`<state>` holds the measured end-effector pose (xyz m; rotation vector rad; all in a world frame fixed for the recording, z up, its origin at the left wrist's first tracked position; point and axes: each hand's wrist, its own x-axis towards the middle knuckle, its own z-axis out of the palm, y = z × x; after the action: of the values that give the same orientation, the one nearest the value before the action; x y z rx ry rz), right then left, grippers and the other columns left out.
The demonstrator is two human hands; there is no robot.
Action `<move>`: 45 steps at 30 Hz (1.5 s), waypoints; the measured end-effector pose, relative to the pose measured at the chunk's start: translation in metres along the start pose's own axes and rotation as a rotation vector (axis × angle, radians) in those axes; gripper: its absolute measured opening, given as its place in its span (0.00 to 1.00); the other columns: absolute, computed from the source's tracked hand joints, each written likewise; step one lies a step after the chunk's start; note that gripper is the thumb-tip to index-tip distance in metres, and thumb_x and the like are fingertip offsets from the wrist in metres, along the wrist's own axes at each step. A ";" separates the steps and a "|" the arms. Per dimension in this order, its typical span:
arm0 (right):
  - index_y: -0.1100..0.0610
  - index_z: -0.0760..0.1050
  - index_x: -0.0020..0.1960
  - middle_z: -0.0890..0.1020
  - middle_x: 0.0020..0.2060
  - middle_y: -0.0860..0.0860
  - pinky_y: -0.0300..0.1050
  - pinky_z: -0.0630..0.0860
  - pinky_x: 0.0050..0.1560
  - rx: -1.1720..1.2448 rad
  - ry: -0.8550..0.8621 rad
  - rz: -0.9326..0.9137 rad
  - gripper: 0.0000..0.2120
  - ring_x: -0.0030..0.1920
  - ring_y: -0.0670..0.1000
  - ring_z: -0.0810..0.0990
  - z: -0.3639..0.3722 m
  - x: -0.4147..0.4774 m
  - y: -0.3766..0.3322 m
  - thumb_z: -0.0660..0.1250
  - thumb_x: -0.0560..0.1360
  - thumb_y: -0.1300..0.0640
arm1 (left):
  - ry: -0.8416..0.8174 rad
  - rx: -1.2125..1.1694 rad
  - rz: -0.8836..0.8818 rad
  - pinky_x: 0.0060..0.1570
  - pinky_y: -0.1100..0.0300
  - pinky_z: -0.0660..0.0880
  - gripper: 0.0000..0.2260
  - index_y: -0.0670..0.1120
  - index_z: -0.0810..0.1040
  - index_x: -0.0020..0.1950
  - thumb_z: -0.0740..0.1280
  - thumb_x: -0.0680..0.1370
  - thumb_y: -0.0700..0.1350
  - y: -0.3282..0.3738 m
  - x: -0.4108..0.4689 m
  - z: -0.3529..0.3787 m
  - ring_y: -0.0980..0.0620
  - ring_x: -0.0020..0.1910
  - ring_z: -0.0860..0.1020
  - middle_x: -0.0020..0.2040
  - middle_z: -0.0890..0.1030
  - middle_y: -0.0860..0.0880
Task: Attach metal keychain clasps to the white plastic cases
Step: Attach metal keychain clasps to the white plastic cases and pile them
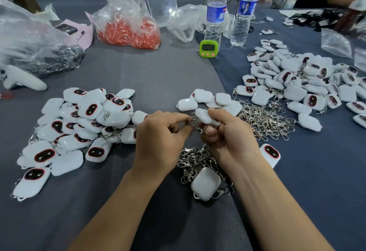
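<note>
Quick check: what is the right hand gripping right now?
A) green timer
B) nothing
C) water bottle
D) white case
D: the right hand curls round a white case, while the left hand pinches a metal clasp at its edge.

Assembly workbench – heaps of white cases (79, 124), loose clasps (265, 118), bagged parts (128, 31), timer (207, 48).

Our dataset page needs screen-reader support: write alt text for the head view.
Two bare hands meet over a grey table: the right hand grips a white case while the left hand pinches a metal clasp at its edge. Heaps of cases flank them; loose clasps lie near the wrists.
</note>
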<state>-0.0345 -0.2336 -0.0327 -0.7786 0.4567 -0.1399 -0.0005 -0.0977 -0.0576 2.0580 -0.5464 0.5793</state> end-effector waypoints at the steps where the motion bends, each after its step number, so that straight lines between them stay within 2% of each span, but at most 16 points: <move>1: 0.59 0.72 0.42 0.77 0.26 0.54 0.33 0.62 0.19 -0.004 -0.002 -0.009 0.08 0.20 0.44 0.69 0.000 0.000 0.000 0.62 0.79 0.67 | -0.027 -0.008 -0.021 0.34 0.61 0.70 0.11 0.55 0.87 0.48 0.76 0.67 0.52 0.000 0.000 0.000 0.55 0.30 0.71 0.27 0.72 0.57; 5: 0.59 0.73 0.43 0.78 0.27 0.53 0.34 0.64 0.20 -0.057 0.000 -0.033 0.07 0.20 0.44 0.70 0.001 -0.002 -0.001 0.62 0.79 0.67 | -0.189 -0.362 -0.195 0.34 0.65 0.75 0.09 0.63 0.86 0.51 0.75 0.71 0.52 0.004 0.002 -0.002 0.63 0.34 0.78 0.33 0.83 0.58; 8: 0.58 0.73 0.40 0.79 0.26 0.53 0.35 0.64 0.20 -0.136 0.005 -0.068 0.10 0.20 0.45 0.70 0.001 -0.004 0.001 0.63 0.79 0.68 | -0.171 -0.622 -0.380 0.38 0.72 0.75 0.07 0.56 0.88 0.43 0.76 0.74 0.42 0.010 0.006 -0.002 0.63 0.35 0.81 0.36 0.86 0.56; 11: 0.58 0.72 0.39 0.79 0.28 0.57 0.37 0.64 0.20 -0.207 0.011 -0.137 0.10 0.20 0.47 0.70 0.002 -0.005 0.004 0.64 0.77 0.68 | -0.180 -0.641 -0.435 0.39 0.71 0.75 0.07 0.51 0.89 0.41 0.75 0.74 0.39 0.010 0.008 -0.005 0.61 0.35 0.82 0.36 0.86 0.54; 13: 0.57 0.72 0.40 0.79 0.28 0.59 0.38 0.63 0.20 -0.257 0.036 -0.222 0.10 0.20 0.49 0.70 0.001 -0.003 0.006 0.65 0.77 0.68 | -0.185 -0.457 -0.310 0.39 0.66 0.76 0.05 0.52 0.88 0.40 0.76 0.73 0.42 0.006 0.009 -0.008 0.58 0.37 0.82 0.35 0.85 0.56; 18: 0.53 0.73 0.38 0.78 0.25 0.56 0.43 0.67 0.23 -0.647 0.064 -0.564 0.05 0.22 0.53 0.70 -0.003 -0.003 0.014 0.68 0.71 0.60 | -0.220 0.184 0.222 0.37 0.55 0.67 0.09 0.44 0.83 0.35 0.72 0.74 0.44 -0.006 0.008 -0.008 0.51 0.32 0.66 0.29 0.74 0.51; 21: 0.52 0.72 0.39 0.77 0.26 0.56 0.53 0.72 0.26 -0.825 0.082 -0.628 0.05 0.23 0.58 0.71 -0.002 -0.005 0.018 0.68 0.72 0.58 | -0.206 0.277 0.328 0.38 0.55 0.65 0.09 0.45 0.82 0.35 0.73 0.75 0.43 -0.010 0.005 -0.006 0.51 0.33 0.64 0.29 0.74 0.50; 24: 0.56 0.73 0.41 0.79 0.26 0.57 0.42 0.68 0.21 -0.597 0.082 -0.462 0.08 0.20 0.51 0.72 0.000 -0.004 0.011 0.67 0.77 0.65 | -0.216 0.032 0.068 0.37 0.53 0.72 0.05 0.49 0.84 0.38 0.73 0.72 0.48 -0.011 0.006 -0.005 0.51 0.33 0.73 0.31 0.79 0.51; 27: 0.59 0.73 0.43 0.80 0.27 0.56 0.39 0.65 0.19 -0.325 0.035 -0.217 0.07 0.20 0.49 0.71 0.003 -0.006 0.004 0.64 0.79 0.66 | -0.273 -0.420 -0.297 0.37 0.61 0.76 0.04 0.56 0.87 0.44 0.74 0.71 0.49 -0.003 0.010 -0.007 0.60 0.35 0.79 0.35 0.85 0.55; 31: 0.57 0.73 0.43 0.80 0.27 0.53 0.36 0.64 0.19 -0.229 0.009 -0.128 0.08 0.19 0.46 0.70 0.003 -0.007 0.004 0.63 0.80 0.65 | -0.373 -0.667 -0.422 0.35 0.72 0.70 0.06 0.51 0.89 0.46 0.73 0.74 0.43 0.006 0.011 -0.007 0.63 0.31 0.75 0.31 0.81 0.59; 33: 0.57 0.73 0.42 0.80 0.28 0.55 0.37 0.64 0.19 -0.238 0.013 -0.185 0.08 0.19 0.48 0.70 0.003 -0.007 0.004 0.64 0.79 0.66 | -0.331 -0.535 -0.331 0.37 0.70 0.71 0.06 0.51 0.89 0.42 0.73 0.74 0.41 0.004 0.012 -0.009 0.64 0.33 0.76 0.31 0.81 0.59; 35: 0.57 0.73 0.42 0.80 0.28 0.56 0.38 0.65 0.20 -0.343 0.015 -0.343 0.07 0.20 0.50 0.71 0.001 -0.007 0.006 0.67 0.77 0.65 | -0.295 -0.172 -0.079 0.37 0.63 0.69 0.08 0.48 0.85 0.35 0.72 0.74 0.42 0.001 0.011 -0.011 0.59 0.32 0.72 0.28 0.77 0.56; 37: 0.52 0.73 0.40 0.80 0.27 0.50 0.39 0.68 0.25 -0.696 0.041 -0.618 0.06 0.22 0.48 0.73 -0.003 -0.009 0.014 0.69 0.74 0.59 | -0.296 0.184 0.157 0.36 0.56 0.66 0.08 0.45 0.80 0.31 0.70 0.71 0.42 0.002 0.009 -0.011 0.51 0.32 0.68 0.27 0.73 0.52; 39: 0.50 0.73 0.40 0.80 0.30 0.43 0.31 0.69 0.31 -1.017 0.073 -0.827 0.06 0.27 0.44 0.77 -0.002 -0.012 0.023 0.70 0.72 0.55 | -0.301 0.347 0.234 0.37 0.56 0.62 0.07 0.43 0.74 0.28 0.68 0.65 0.38 0.006 0.004 -0.008 0.47 0.30 0.67 0.26 0.71 0.47; 41: 0.49 0.72 0.40 0.80 0.30 0.39 0.27 0.67 0.32 -1.075 0.092 -0.822 0.08 0.29 0.42 0.78 -0.001 -0.012 0.025 0.72 0.71 0.56 | -0.299 0.409 0.209 0.38 0.55 0.61 0.08 0.44 0.73 0.28 0.69 0.66 0.39 0.004 0.001 -0.006 0.45 0.31 0.68 0.27 0.72 0.46; 45: 0.49 0.77 0.44 0.82 0.28 0.47 0.42 0.75 0.30 -0.994 0.053 -0.603 0.03 0.26 0.47 0.79 -0.003 -0.008 0.017 0.71 0.73 0.55 | -0.246 0.306 0.086 0.42 0.53 0.70 0.03 0.46 0.84 0.37 0.76 0.71 0.42 -0.005 0.004 -0.012 0.45 0.36 0.74 0.33 0.80 0.49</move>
<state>-0.0442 -0.2207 -0.0439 -1.8867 0.3108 -0.5161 0.0036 -0.0861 -0.0526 2.4249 -0.7296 0.4853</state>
